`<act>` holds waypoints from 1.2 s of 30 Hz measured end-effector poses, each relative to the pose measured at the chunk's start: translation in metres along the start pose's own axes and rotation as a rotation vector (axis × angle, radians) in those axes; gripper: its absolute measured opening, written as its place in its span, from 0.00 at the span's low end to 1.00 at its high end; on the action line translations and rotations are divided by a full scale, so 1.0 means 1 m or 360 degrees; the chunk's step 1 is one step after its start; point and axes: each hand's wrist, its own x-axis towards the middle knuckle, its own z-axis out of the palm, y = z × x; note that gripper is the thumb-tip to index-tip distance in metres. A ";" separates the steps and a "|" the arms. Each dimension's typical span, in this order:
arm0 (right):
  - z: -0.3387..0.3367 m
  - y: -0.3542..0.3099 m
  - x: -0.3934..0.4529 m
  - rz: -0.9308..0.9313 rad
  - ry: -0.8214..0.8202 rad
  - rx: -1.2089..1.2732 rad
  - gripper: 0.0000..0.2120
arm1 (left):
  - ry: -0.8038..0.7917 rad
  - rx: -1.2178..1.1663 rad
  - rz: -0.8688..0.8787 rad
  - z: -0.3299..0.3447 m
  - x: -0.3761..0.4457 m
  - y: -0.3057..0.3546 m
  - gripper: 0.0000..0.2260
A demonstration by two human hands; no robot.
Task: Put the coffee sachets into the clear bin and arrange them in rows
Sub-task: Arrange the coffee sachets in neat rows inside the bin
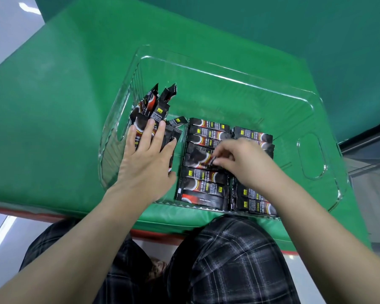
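Observation:
A clear plastic bin (312,156) lies on a green mat. Black coffee sachets fill its near half. One neat row of flat sachets (203,172) runs down the middle, and a second row (253,133) lies to its right, partly hidden by my right arm. A loose bunch of sachets (154,108) leans against the bin's left wall. My left hand (145,159) presses on that bunch with straight, spread fingers. My right hand (239,159) pinches the end of a sachet (210,161) in the middle row.
The bin's far half and right end hold nothing, and a cut-out handle (310,155) shows at the right end. The green mat (53,106) reaches well left and beyond the bin. My legs in checked trousers (224,260) are below the mat's red edge.

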 end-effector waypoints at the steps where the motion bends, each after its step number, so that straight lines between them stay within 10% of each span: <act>1: 0.004 0.001 -0.003 -0.0012 -0.0049 -0.0028 0.06 | 0.0004 -0.0002 0.0002 0.000 0.000 0.000 0.33; 21: 0.026 -0.008 -0.005 -0.0265 -0.0128 -0.0303 0.15 | 0.0022 -0.0019 0.0013 -0.001 0.000 0.000 0.33; 36: 0.002 -0.072 0.105 0.0206 0.0412 0.0697 0.15 | 0.0071 -0.0006 0.0003 0.001 0.000 0.001 0.31</act>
